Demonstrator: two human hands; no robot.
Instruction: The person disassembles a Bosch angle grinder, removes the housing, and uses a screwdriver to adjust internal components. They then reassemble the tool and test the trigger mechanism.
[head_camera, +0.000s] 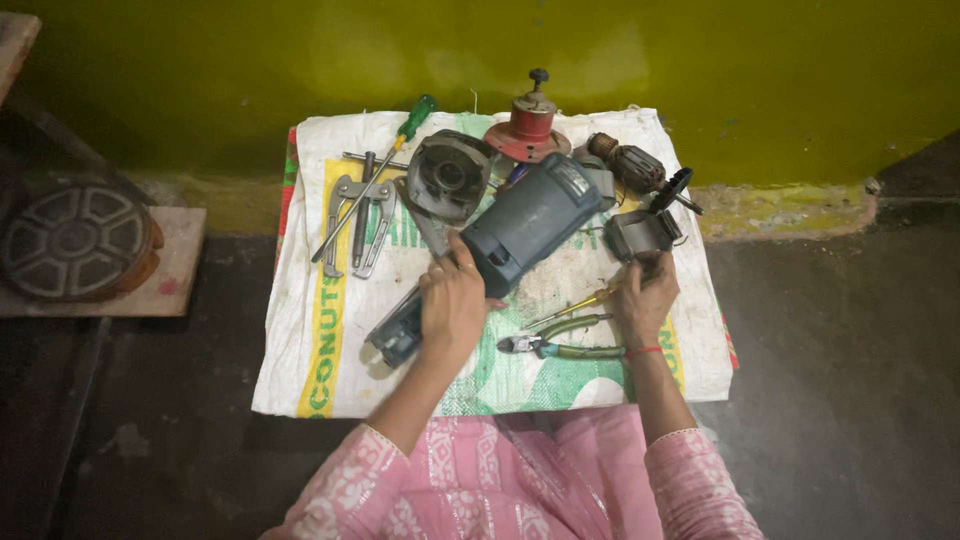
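A blue-grey power tool housing (525, 222) lies tilted across a white woven sack (330, 350) on the floor. My left hand (452, 305) grips the housing at its lower end. A darker handle section (398, 337) sticks out below that hand. My right hand (645, 295) rests on a grey plastic cover piece (640, 232) and seems to hold a thin yellow-handled screwdriver (572, 308). Green-handled cutting pliers (555, 345) lie just left of my right wrist.
On the sack lie a green-handled screwdriver (390, 160), a metal puller (360, 215), a round grey gear housing (448, 175), a red disc-shaped part (528, 125) and a wound armature (625, 162). A yellow-green wall (500, 50) stands behind. A round metal wheel (75, 240) sits left.
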